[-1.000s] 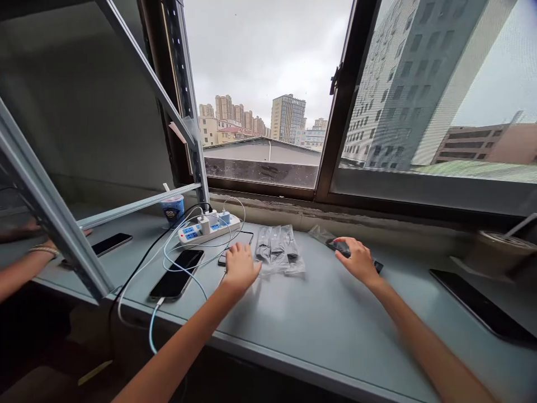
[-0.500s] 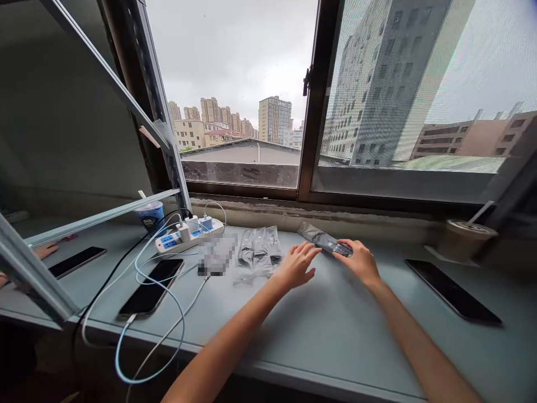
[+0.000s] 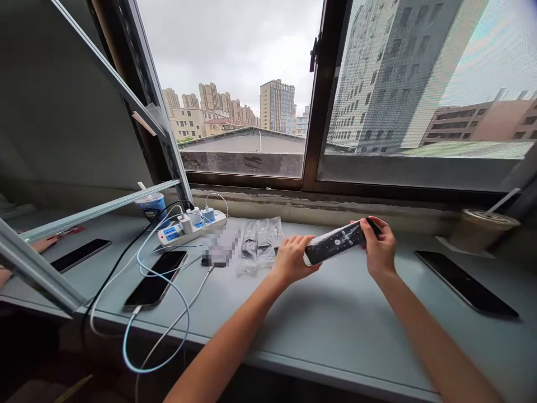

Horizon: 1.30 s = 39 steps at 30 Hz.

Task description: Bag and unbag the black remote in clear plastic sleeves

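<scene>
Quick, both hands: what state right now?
Left hand: closed, holding one end of the black remote control.
Right hand: closed, holding its other end.

Black remote (image 3: 335, 243) with white markings (image 3: 344, 239), white power strip (image 3: 197, 226) with blue sockets (image 3: 170, 233)

We find the widest passage over the near middle of the tabletop (image 3: 335, 330), running right to a dark flat device (image 3: 465, 282). Between that device and our right hand (image 3: 380, 249) we have another gap, leading far until the wall under the window (image 3: 293, 214) stops us; a lidded cup (image 3: 474, 229) stands far right. Across the middle, our two hands, the left hand (image 3: 293, 260) included, block us with the bagged remote (image 3: 338, 242) between them. Leftward we meet plastic packets (image 3: 260, 246), a power strip (image 3: 197, 226), a phone (image 3: 157, 278), looped cables (image 3: 188, 324) hanging past the near edge, and a slanting metal frame (image 3: 37, 268).
</scene>
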Each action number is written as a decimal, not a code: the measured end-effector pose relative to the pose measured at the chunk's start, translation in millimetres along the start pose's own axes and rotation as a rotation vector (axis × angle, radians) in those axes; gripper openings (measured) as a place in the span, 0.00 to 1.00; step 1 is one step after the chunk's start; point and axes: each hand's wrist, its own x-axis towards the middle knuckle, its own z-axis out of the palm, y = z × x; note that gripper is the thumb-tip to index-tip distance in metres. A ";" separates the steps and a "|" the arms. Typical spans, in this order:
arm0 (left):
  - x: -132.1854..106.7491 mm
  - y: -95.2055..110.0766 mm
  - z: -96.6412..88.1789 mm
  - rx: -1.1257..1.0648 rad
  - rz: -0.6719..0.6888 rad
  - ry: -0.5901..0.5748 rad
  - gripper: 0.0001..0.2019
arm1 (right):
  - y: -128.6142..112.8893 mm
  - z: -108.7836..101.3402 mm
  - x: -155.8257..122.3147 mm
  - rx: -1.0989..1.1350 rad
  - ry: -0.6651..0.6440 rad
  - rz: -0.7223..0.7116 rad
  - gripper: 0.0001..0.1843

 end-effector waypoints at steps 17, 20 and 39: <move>-6.4 13.9 5.8 -0.077 -0.271 -0.104 0.15 | 20.8 0.2 -2.3 -0.202 -0.063 -0.024 0.21; -5.3 12.3 2.6 -0.047 -0.292 -0.096 0.14 | 20.9 1.3 -7.1 -0.281 -0.110 -0.051 0.24; -4.5 8.2 -1.1 0.101 -0.229 -0.041 0.14 | 3.2 10.8 -22.2 -0.149 -0.430 0.112 0.28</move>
